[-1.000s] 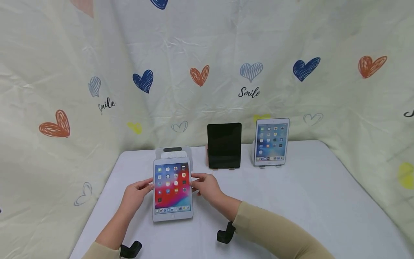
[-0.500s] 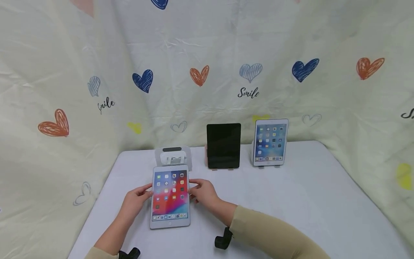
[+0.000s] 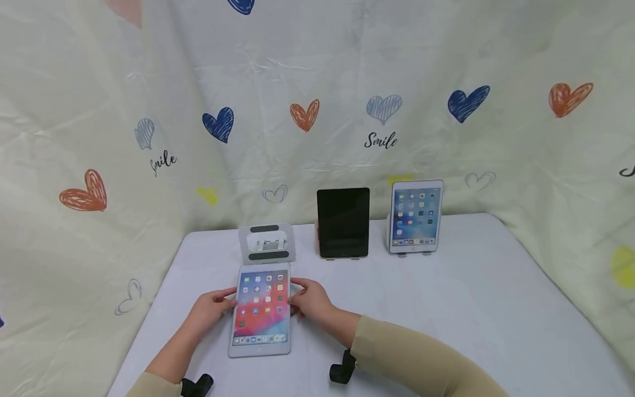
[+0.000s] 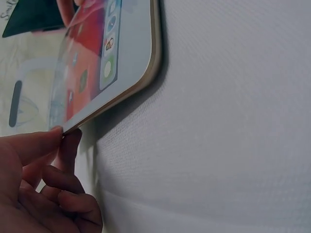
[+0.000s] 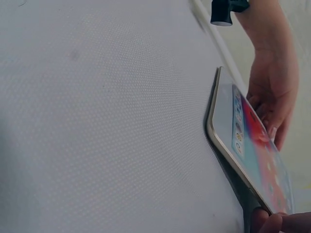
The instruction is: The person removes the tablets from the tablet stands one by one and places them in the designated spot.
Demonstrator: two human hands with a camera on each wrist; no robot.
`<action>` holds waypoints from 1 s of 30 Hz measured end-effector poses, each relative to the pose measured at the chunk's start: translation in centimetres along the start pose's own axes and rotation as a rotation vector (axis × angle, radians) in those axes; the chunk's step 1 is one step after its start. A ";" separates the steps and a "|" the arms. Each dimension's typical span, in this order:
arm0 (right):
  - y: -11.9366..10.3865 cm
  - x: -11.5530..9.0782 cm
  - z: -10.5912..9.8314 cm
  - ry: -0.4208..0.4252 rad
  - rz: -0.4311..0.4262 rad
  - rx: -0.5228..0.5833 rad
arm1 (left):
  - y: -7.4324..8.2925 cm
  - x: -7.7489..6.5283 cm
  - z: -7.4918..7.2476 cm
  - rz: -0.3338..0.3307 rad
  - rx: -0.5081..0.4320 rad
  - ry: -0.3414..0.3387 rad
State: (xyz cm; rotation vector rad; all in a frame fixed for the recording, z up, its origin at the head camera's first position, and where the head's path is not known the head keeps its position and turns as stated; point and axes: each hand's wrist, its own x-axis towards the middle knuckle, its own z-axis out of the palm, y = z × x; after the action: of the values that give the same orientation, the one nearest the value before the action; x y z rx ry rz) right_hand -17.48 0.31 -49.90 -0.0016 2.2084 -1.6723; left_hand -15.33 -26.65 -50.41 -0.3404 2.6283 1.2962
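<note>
On the white table [image 3: 446, 309], a dark-screened tablet [image 3: 343, 223] stood near a propped white tablet [image 3: 415, 216] with lit app icons. Behind them hung a pale backdrop [image 3: 332, 55] printed with hearts [image 3: 218, 125].

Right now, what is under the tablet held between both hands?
Under the tablet, the wrist views show shadowed white table surface near its lower end and fingertips at its side edges. Anything beneath its middle is covered.
</note>
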 end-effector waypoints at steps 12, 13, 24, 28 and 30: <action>0.0 -0.2 0.1 -0.017 0.036 -0.023 | 0.6 0.1 0.1 -0.014 0.072 -0.048; 0.0 -0.2 0.1 -0.018 0.036 -0.028 | 0.7 0.1 0.2 -0.015 0.078 -0.051; -0.3 0.1 0.4 -0.029 0.056 -0.108 | 0.9 0.2 -0.2 0.023 0.152 -0.086; -0.3 0.3 0.4 -0.036 0.059 -0.153 | 1.2 0.3 -0.3 0.024 0.155 -0.096; -0.4 0.4 0.3 -0.040 0.056 -0.176 | 1.2 0.4 -0.3 0.022 0.160 -0.095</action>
State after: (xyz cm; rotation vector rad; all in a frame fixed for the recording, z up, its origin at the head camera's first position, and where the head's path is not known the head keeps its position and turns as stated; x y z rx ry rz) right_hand -17.79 -0.20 -49.74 -0.0184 2.2964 -1.4313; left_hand -16.11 -26.21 -49.42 -0.2198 2.6405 1.0706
